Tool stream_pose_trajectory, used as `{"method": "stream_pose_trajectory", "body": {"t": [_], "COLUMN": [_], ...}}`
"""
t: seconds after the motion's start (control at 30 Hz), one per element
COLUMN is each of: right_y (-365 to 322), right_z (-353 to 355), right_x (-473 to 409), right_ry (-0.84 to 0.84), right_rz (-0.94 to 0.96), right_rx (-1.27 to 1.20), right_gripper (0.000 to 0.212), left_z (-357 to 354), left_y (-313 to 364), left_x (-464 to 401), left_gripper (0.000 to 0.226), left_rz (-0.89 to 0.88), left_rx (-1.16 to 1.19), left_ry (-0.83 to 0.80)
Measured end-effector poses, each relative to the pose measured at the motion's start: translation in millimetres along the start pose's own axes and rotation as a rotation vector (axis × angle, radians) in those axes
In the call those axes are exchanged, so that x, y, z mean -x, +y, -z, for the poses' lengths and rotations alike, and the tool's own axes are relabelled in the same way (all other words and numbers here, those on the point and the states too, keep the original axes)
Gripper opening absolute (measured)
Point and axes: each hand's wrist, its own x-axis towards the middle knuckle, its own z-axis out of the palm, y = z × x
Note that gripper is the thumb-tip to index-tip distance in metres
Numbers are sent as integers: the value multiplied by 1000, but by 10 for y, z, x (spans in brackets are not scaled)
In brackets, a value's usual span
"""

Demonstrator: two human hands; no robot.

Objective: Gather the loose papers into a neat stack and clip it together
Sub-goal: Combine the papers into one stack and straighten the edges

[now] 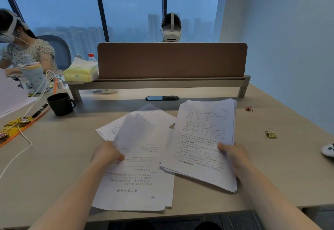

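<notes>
Pinching papers left hand, stack right hand

A: Centre of desk?
B: Sheets at the near edge, left hand on their left side. Stack just right of them, right hand at its right edge. More pages lie behind, partly under the sheets.
A: Sides?
B: Mug far left. Two clips right, one behind the other. Divider along the back.
</notes>
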Motion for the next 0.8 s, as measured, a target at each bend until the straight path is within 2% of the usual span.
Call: {"method": "stream_pose_trajectory", "body": {"t": [0.23, 0.37, 0.47, 0.6, 0.8], "right_y": [-4, -12, -10, -9, -13], "right_z": [1, -10, -43, -92, -172], "right_x": [15, 11, 9, 33, 73], "right_ry": [19, 35, 51, 5, -94], "right_rz": [8, 24, 40, 50, 0], "right_rx": [-33, -39, -26, -10, -4], "right_gripper": [22, 22, 26, 25, 22], "left_z": [283, 541, 728, 802, 350], "left_y": [-98, -149, -205, -166, 106], "left_x": [-1, -25, -81, -125, -24], "left_gripper": [11, 20, 27, 24, 25], "left_rz": [-54, -40, -31, -75, -99], "left_rx": [444, 746, 889, 994, 856], "left_ry": [108, 103, 45, -42, -157]}}
